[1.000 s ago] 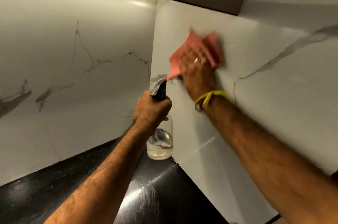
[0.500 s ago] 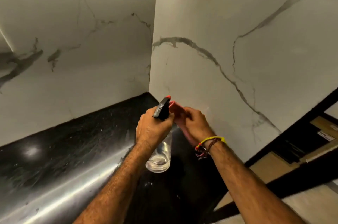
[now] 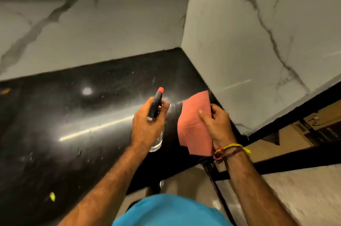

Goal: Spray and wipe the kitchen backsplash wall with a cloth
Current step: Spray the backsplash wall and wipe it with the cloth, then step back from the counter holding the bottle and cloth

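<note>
Both hands are busy: my left hand (image 3: 147,126) grips the spray bottle (image 3: 156,104), my right hand (image 3: 216,124) pinches the pink cloth (image 3: 193,124) just beside it, above the black worktop (image 3: 73,115), marble backsplash (image 3: 239,41) beyond.

Right hand (image 3: 217,124) off the wall (image 3: 258,44), lowered from mid-wipe to counter (image 3: 73,115) level, cloth (image 3: 193,126) now hanging open from its pinch, bottle (image 3: 156,109) in left hand (image 3: 147,126) lowered too, view tipped downward
</note>
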